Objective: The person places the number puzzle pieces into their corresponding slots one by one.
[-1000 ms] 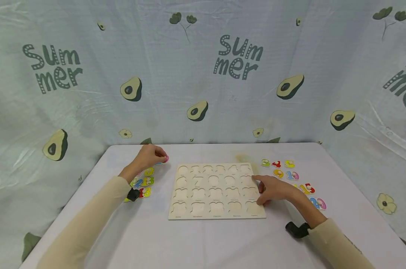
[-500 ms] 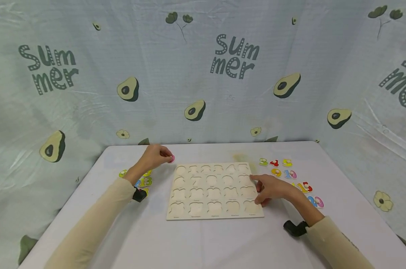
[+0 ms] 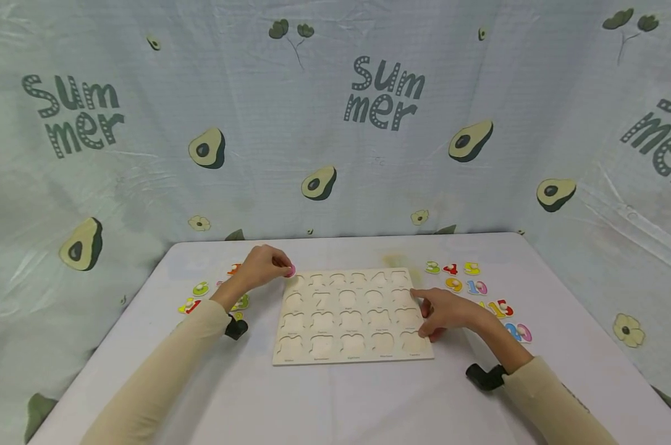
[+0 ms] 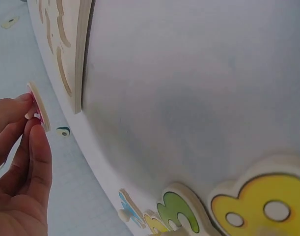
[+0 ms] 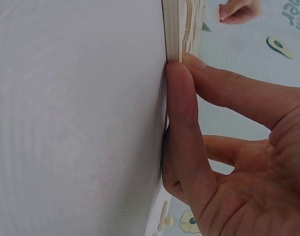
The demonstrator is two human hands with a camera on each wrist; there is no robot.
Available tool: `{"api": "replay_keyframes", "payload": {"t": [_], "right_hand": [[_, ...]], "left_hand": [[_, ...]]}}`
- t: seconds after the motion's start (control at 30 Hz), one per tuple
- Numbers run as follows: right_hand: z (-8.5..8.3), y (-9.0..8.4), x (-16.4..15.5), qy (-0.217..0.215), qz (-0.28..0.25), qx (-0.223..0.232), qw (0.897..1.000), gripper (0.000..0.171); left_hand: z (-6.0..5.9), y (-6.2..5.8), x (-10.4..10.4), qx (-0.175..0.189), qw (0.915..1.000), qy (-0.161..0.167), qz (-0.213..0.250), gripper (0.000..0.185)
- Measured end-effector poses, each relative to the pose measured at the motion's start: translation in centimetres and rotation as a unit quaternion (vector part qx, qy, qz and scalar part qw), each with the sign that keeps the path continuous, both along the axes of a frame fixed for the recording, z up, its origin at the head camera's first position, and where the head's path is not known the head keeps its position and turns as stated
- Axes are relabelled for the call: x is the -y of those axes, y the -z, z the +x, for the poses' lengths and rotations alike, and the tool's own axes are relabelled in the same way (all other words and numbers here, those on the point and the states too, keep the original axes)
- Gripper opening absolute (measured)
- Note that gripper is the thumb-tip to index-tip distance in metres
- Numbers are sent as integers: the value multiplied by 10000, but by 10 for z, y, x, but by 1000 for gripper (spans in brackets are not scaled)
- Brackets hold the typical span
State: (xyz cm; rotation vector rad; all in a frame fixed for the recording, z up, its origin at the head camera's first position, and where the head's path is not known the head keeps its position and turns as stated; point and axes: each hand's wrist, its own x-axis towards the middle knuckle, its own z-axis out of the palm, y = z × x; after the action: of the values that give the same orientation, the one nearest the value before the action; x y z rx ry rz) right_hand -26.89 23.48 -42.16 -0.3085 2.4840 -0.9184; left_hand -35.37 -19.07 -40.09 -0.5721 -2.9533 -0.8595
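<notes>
Loose number pieces (image 3: 202,295) are lying near the tabletop's (image 3: 335,402) left edge, partly hidden behind the left forearm; the left wrist view is showing a yellow one and a green one close up. Left hand (image 3: 263,267) is pinching a pink piece (image 3: 290,270) between thumb and fingertips (image 4: 36,147), holding it just off the far-left corner of the wooden puzzle board (image 3: 351,315), edge-on and clear of the surface in the left wrist view. Board is sitting mid-tabletop, all visible cutouts empty. Right hand (image 3: 443,312) is resting on the board's right edge, fingers spread, nothing gripped; in the right wrist view the thumb (image 5: 181,128) is pressing flat against the board's side and a finger is lying over its top. More number pieces (image 3: 474,287) are lying scattered toward the tabletop's right edge, well apart from the board.
</notes>
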Motion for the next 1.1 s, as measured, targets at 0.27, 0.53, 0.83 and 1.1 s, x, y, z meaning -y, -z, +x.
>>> {"api": "replay_keyframes", "payload": {"t": [0.27, 0.53, 0.83, 1.1], "right_hand": [[1, -4, 1, -95, -52, 28, 9999, 95], [1, -3, 2, -33, -127, 93, 9999, 97], [1, -3, 2, -52, -152, 61, 9999, 96], [1, -3, 0, -107, -166, 52, 9998, 96]], "left_hand": [[1, 7, -7, 56, 9997, 212, -59, 10], [-1, 12, -14, 150, 9995, 243, -141, 9], [-2, 15, -16, 175, 9984, 363, -397, 9], [2, 15, -17, 283, 9983, 308, -404, 8]]}}
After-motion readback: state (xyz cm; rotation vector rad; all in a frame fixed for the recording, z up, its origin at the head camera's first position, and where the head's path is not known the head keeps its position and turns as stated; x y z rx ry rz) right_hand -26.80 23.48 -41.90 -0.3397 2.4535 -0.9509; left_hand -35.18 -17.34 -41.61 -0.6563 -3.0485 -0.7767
